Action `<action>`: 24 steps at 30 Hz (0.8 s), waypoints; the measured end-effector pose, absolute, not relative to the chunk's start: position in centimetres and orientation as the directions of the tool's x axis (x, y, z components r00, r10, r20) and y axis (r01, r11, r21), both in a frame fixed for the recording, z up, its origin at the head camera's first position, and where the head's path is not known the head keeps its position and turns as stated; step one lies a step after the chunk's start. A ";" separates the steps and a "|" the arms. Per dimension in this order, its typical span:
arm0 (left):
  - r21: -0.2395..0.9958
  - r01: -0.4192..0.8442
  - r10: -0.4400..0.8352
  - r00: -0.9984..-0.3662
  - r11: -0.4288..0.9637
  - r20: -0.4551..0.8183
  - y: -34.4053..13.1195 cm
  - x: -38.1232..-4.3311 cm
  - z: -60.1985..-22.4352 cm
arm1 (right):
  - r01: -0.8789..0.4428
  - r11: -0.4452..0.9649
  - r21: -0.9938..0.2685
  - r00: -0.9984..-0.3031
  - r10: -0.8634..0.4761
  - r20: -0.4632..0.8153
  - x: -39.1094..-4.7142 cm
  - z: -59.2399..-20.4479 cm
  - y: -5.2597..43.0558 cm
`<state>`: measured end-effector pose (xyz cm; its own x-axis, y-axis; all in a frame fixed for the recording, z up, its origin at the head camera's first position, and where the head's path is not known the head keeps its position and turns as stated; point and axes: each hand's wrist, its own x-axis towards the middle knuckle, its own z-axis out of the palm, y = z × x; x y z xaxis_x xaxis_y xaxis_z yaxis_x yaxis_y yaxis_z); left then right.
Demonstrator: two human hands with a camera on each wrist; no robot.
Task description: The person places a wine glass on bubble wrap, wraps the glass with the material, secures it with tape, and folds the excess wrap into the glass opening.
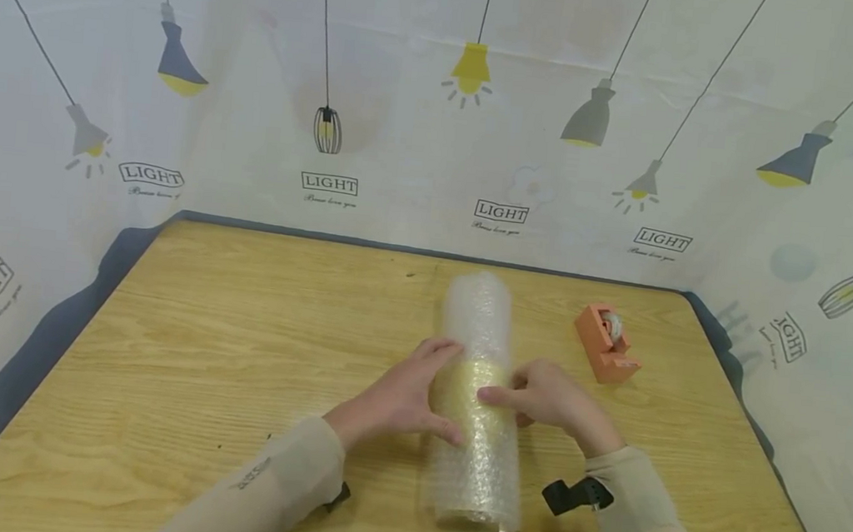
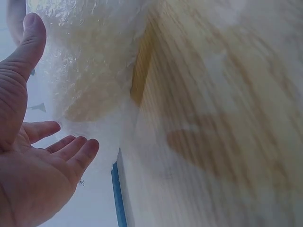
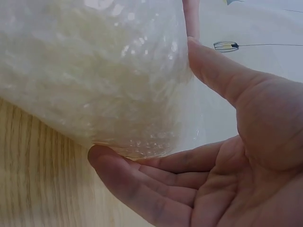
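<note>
While the roll [image 1: 486, 438] lies left of the dispenser [image 1: 602, 351], the right hand [image 1: 553, 399] grips its dispenser-facing side | left hand [image 1: 409, 394], opposite the dispenser, spreads relaxed fingers | light, even pressure from both should keep the roll snug
</note>
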<state>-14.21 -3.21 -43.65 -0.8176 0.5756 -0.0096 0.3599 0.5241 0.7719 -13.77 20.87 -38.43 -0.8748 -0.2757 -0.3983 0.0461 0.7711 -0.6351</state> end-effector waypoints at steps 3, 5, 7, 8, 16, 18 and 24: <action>0.766 0.368 0.578 -0.816 0.527 -0.006 -3.4 -14.1 -43.5 | 0.060 0.728 -0.683 -0.860 -0.309 -0.405 -13.9 -38.8 20.8; 0.760 0.373 0.579 -0.815 0.533 -0.006 -3.5 -14.0 -43.3 | 0.065 0.700 -0.711 -0.849 -0.336 -0.409 -14.0 -39.0 20.8; 0.753 0.378 0.580 -0.814 0.539 -0.006 -3.6 -13.9 -43.2 | 0.078 0.671 -0.738 -0.836 -0.359 -0.415 -14.1 -39.3 20.8; 0.750 0.381 0.580 -0.815 0.540 -0.004 -3.6 -13.8 -43.1 | 0.084 0.660 -0.746 -0.831 -0.367 -0.418 -14.2 -39.4 20.8; 0.740 0.389 0.565 -0.825 0.549 0.014 -3.2 -13.5 -42.7 | 0.114 0.620 -0.776 -0.800 -0.406 -0.442 -14.5 -39.8 21.3; 0.733 0.390 0.559 -0.829 0.558 0.015 -3.0 -13.4 -42.8 | 0.116 0.618 -0.777 -0.792 -0.415 -0.448 -14.5 -39.8 21.4; 0.723 0.374 0.538 -0.843 0.581 0.004 -2.3 -13.1 -42.9 | 0.081 0.691 -0.719 -0.806 -0.378 -0.455 -14.3 -39.3 21.6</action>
